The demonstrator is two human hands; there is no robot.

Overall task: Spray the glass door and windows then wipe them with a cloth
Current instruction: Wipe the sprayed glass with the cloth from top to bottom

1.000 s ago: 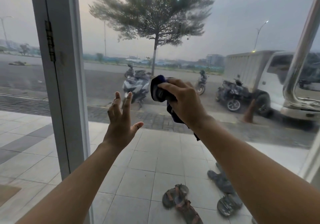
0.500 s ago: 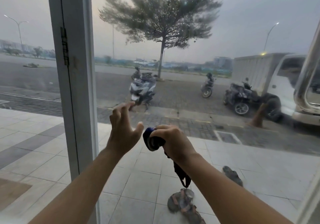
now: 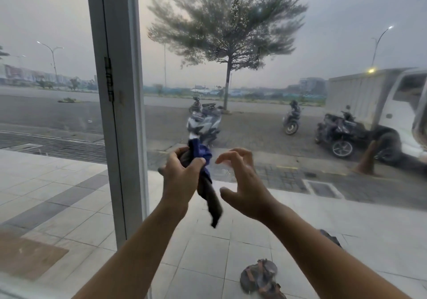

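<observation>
One cloth (image 3: 209,194), apparently in left hand (image 3: 182,179).

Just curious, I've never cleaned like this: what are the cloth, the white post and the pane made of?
Cloth in the left hand: soft fabric, blue and dark grey, matte; it bunches and hangs limp. White post: probably painted metal, smooth, faint sheen, with a metal hinge; possibly plastic. Pane: clear glass, hazy with smears.
</observation>
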